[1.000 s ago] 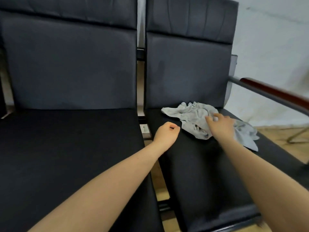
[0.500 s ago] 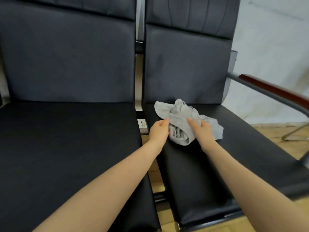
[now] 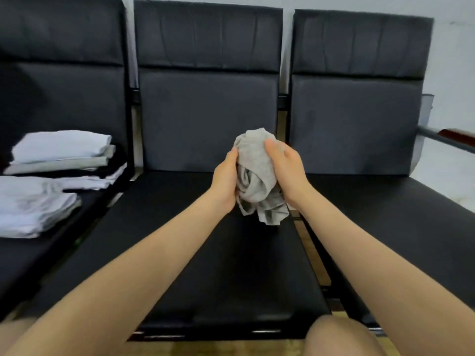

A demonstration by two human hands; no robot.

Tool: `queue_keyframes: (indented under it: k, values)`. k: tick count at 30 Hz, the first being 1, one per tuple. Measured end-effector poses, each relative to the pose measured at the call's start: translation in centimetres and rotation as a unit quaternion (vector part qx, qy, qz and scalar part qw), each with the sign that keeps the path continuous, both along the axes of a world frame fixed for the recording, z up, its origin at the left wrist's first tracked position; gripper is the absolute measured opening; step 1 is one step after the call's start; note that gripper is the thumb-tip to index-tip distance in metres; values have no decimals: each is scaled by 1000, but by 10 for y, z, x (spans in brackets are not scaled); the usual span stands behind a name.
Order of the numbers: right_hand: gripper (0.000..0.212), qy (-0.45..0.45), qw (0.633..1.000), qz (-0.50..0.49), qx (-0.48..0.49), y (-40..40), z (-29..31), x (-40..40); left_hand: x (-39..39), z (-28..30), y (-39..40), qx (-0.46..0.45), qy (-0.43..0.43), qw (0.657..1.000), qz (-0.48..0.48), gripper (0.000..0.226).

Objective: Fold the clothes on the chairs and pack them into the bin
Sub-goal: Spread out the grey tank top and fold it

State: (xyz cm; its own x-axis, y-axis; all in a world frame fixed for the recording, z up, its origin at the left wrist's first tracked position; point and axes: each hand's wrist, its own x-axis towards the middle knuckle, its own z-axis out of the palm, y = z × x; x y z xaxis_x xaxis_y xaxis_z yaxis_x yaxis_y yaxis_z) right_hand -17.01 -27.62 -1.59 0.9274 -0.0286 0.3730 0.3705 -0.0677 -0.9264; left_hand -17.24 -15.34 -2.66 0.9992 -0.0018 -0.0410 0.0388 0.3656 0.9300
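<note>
Three black chairs stood in a row; one crumpled grey garment [image 3: 257,173] was held above the seat of the middle chair [image 3: 205,240], the left hand [image 3: 225,181] and right hand [image 3: 288,170] each curled around it, fingers grasping cloth. Two stacks of folded clothes [image 3: 51,181] lay on the chair left of the middle chair. No writing was legible.

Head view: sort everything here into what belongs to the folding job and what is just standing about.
Part of the job:
grey garment, bunched, gripped between left hand and right hand
folded stacks on left chair
middle chair, right chair

Just there:
wall
wooden armrest
</note>
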Motion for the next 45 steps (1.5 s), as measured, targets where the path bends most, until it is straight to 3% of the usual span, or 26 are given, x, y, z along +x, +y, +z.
queue_keyframes:
  k: [5,10,13,16,21,24,26,29,32,35,40,42,45]
  values:
    - [33,31,985,19,-168,67,-39,-7,-9,-27,87,93,29,994,58,24]
    - [45,123,919,96,-362,82,-95,-17,-16,-62,133,229,24,967,105,17]
    - [44,151,911,135,-359,86,-107,-28,-17,-60,140,268,0,962,52,10]
    - [45,159,924,130,-324,87,-98,-27,-20,-63,152,289,3,957,33,18]
    - [37,173,962,0,-209,94,-68,2,-17,-71,182,314,-45,938,137,20]
    - [29,174,961,-9,-214,106,-66,19,-15,-72,197,283,-47,938,193,28]
    - [32,74,945,10,-318,110,-76,22,-13,-71,206,224,-24,951,210,32]
    - [26,-81,879,104,-458,113,-106,14,-11,-69,219,156,11,963,219,28]
    - [6,-79,868,141,-469,112,-112,14,-12,-68,227,96,28,968,228,26]
    - [22,-52,856,121,-501,103,-99,14,-13,-70,233,48,20,974,219,22]
    - [38,-27,811,77,-580,97,-97,-7,-10,-75,237,53,-42,981,181,22]
    - [38,-28,819,55,-570,98,-92,-10,-8,-77,233,62,-50,985,151,30]
    - [37,-30,876,-1,-481,96,-87,-5,-8,-81,226,88,-29,988,125,35]
